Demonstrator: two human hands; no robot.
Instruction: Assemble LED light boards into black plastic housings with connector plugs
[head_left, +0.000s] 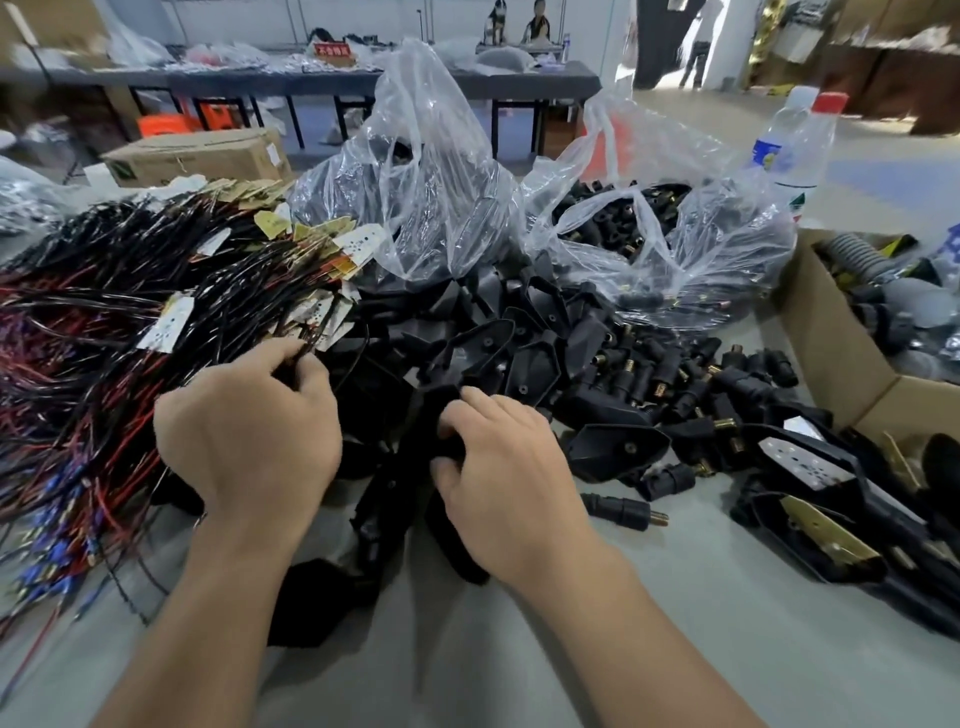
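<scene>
The right hand (509, 478) has its fingers curled round a black housing (434, 402) at the tabletop's (675, 623) centre. Its long axis runs roughly away from the person, and its ends are blurred. The left hand (249, 431) pinches wires (104, 312) at the bundle's edge.

There are two plastic bags (431, 171), two bottles (787, 145) at two o'clock, two cardboard boxes (826, 353), two hands (249, 421), countless wires (104, 312) and housings (488, 338).

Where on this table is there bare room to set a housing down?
Bare table lies near the front edge, right of the right hand, below the lone plug and left of the filled housings. A narrower strip lies between the forearms. Crowded: wires left, housing pile centre, bags behind.
</scene>
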